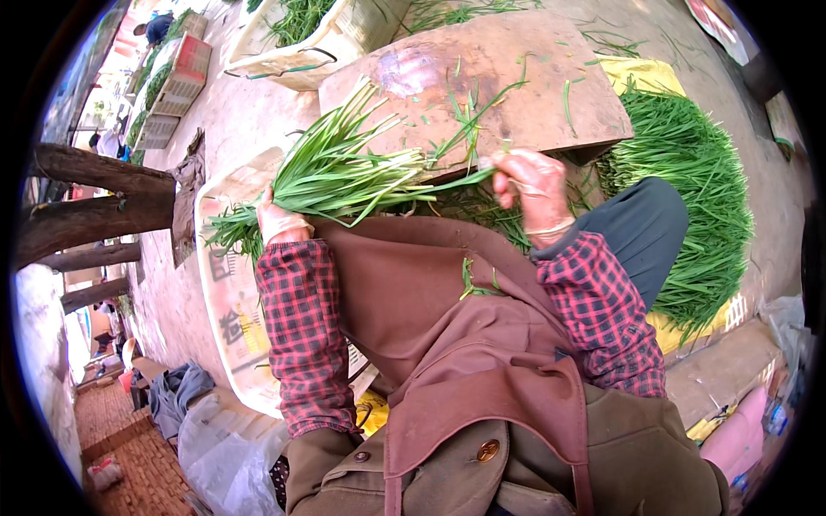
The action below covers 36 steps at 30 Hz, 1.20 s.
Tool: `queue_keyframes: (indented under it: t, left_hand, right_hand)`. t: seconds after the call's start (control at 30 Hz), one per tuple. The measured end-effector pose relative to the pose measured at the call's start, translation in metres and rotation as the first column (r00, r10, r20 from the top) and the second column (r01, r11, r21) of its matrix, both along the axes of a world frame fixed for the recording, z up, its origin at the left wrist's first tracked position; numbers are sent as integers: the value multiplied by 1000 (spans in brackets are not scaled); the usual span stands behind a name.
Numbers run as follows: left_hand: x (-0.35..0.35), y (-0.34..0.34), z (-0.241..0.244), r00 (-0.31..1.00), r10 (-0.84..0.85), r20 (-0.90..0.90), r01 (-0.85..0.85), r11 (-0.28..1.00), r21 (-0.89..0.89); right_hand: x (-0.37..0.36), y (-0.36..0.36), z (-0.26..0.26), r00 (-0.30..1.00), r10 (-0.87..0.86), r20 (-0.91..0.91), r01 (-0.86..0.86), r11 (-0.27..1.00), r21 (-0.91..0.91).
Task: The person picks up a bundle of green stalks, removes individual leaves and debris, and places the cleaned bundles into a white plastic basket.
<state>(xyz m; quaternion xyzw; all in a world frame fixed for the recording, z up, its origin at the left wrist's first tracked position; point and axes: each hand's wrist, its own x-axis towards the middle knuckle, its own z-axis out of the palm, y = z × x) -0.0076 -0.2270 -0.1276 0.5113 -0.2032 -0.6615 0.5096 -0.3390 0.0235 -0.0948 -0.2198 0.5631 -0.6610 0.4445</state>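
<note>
My left hand [279, 218], in a thin clear glove, grips a bunch of Chinese chives [348, 168] by the leafy part, their pale cut ends fanned out up and to the right. My right hand [526, 187], gloved too, pinches a few green leaves that stretch from the bunch. Behind the bunch stands a wooden board [516, 84] with a wet patch and loose leaves on it. A brown apron [400, 277] covers my lap, with leaf scraps on it.
A large pile of chives [697, 206] lies on yellow sheeting at the right. A white plastic crate [216, 322] stands at my left, another crate [284, 71] with greens beyond the board. Wooden posts [110, 200] jut in at the left; a person [157, 29] is far off.
</note>
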Motion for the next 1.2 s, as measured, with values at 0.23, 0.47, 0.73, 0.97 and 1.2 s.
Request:
queue_keyframes:
  t: [0.23,0.47,0.73,0.97,1.2]
  left_hand:
    - [-7,5,12,999,10,-49,-11,1000,-13]
    - [-16,7,12,995,33,-94,-37,998,-42]
    - [-40,22,9,994,73,-84,-77,996,-43]
    - [-43,19,-2,997,25,-70,-30,997,-69]
    - [-9,3,-4,996,44,-79,-45,999,-14]
  right_hand:
    - [4,24,-50,585,434,-686,-186,894,407]
    - [43,-17,-8,813,73,-577,-178,976,-129]
    - [80,-42,-12,780,189,-596,-163,982,97]
    - [80,-44,-6,975,217,51,-208,968,-142]
    - [39,-16,-11,884,280,374,-271,959,-76]
